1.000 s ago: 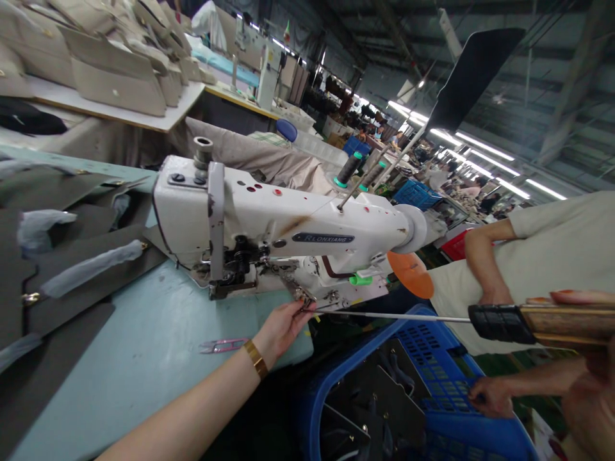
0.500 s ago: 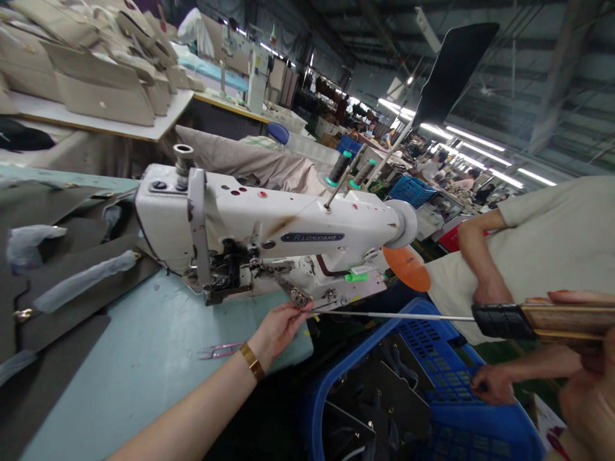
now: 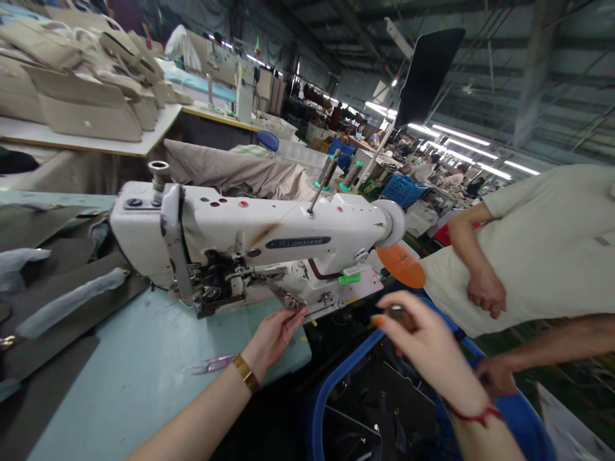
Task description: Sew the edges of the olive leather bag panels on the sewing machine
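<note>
My left hand [image 3: 275, 336] is closed in a pinch at the front edge of the sewing machine's bed, against a small metal fitting [image 3: 291, 301]. Whatever lies between the fingertips is too small to make out. To the right, above a blue basket, my right hand [image 3: 425, 342] is closed around the brown handle of a screwdriver [image 3: 398, 312]; only the handle's end shows and the shaft is hidden. The white sewing machine [image 3: 230, 221] stands in front of both hands. Pink-handled thread snips [image 3: 214, 365] lie on the light blue tabletop [image 3: 139, 358], left of my left wrist.
The blue basket [image 3: 319, 410] at lower right holds dark panels [image 3: 384, 397]. A person in a light shirt [image 3: 542, 250] stands at right, one hand at the basket's rim. Grey pieces with wrapped straps [image 3: 72, 301] cover the table's left. Beige bags [image 3: 86, 109] are heaped behind.
My right hand has moved left and come fully into view, and the screwdriver's long shaft no longer shows beside my left hand. My left hand still pinches at the fitting.
</note>
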Demonstrator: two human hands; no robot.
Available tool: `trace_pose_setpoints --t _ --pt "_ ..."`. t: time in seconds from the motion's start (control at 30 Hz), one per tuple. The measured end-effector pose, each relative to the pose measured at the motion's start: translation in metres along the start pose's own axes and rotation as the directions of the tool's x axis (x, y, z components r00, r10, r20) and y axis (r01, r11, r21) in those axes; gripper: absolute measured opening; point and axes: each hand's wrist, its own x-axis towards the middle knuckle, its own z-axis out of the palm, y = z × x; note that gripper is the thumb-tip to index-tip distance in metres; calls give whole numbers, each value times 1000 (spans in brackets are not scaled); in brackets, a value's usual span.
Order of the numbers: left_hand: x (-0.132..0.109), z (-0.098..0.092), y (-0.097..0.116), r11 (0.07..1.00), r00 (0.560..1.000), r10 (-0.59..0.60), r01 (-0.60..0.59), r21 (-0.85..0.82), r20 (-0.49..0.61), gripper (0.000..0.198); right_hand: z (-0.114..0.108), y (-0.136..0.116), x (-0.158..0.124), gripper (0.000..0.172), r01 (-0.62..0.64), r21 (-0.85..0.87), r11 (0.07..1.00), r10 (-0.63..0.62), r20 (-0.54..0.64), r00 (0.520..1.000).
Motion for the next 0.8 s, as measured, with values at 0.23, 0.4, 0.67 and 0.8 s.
trace_pose_setpoints --t 0.23,0.4,0.67,0.8 --pt "-2 1 0 999 999 42 -43 26 25 19 150 26 67 17 121 -78 990 -97 262 960" --pt "-2 -4 1 998 998 45 -46 38 40 17 167 30 85 12 193 -9 981 -178 344 922" --pt "-4 -5 7 998 999 7 -10 67 51 15 171 35 83 11 168 -8 986 -154 355 922" --pt "-2 -4 6 996 999 8 -11 87 40 15 163 27 83 15 136 -47 990 -113 331 937"
